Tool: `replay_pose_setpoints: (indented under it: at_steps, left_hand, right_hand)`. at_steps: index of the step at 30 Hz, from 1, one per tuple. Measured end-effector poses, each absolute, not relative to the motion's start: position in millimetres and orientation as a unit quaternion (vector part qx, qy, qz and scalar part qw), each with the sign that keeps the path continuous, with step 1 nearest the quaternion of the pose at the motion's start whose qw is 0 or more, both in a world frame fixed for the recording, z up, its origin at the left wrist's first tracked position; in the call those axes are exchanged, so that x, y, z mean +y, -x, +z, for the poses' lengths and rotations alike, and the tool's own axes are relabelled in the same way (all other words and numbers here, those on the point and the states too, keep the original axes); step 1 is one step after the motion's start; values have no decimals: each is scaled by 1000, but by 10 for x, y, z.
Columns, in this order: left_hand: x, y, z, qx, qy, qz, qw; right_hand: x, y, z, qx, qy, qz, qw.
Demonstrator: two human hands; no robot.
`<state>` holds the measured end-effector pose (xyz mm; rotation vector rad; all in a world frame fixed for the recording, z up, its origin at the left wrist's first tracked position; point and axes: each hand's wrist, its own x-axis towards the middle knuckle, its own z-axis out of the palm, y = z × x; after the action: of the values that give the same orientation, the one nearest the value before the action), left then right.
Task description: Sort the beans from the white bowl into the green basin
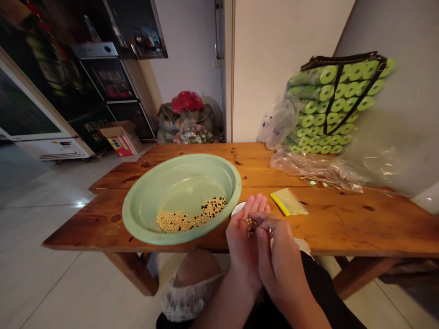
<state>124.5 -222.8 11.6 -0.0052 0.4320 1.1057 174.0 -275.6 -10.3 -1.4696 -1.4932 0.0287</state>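
My left hand [244,242] is cupped palm up at the table's front edge, with a small pile of yellow and dark beans [250,224] in it. Over that palm, my right hand [274,242] has its thumb and fingers pinched together at the beans; whatever is between its fingertips is too small to make out. A white dish [237,209] shows partly behind my hands, mostly hidden. To their left, a large pale green basin [181,180] holds yellow beans mixed with black ones [181,221] along its near side.
On the wooden table [254,169], a small clear packet with a yellow edge [289,202] lies right of my hands. Crumpled clear plastic [318,171] and stacked green rolls [325,109] stand at the back right. My knee [197,269] is below the front edge.
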Motion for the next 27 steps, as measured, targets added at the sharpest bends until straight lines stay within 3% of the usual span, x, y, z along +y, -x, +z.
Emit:
replay_pose_setpoints:
  at_steps: [5, 12, 19, 27]
  left_hand:
    - [-2252, -1225, 172, 213, 31, 529, 821]
    - [-2226, -1212, 219, 212, 21, 535, 818]
    - [-2238, -1195, 177, 174, 15, 537, 825]
    - [-2238, -1169, 203, 175, -14, 532, 828]
  right_hand:
    - [-2759, -1790, -75, -564, 558, 124, 596]
    - [-2759, -1794, -84, -637, 582, 49, 503]
    - [-2768, -1766, -66, -582, 531, 148, 598]
    - [-2747, -1759, -54, -654, 532, 111, 526]
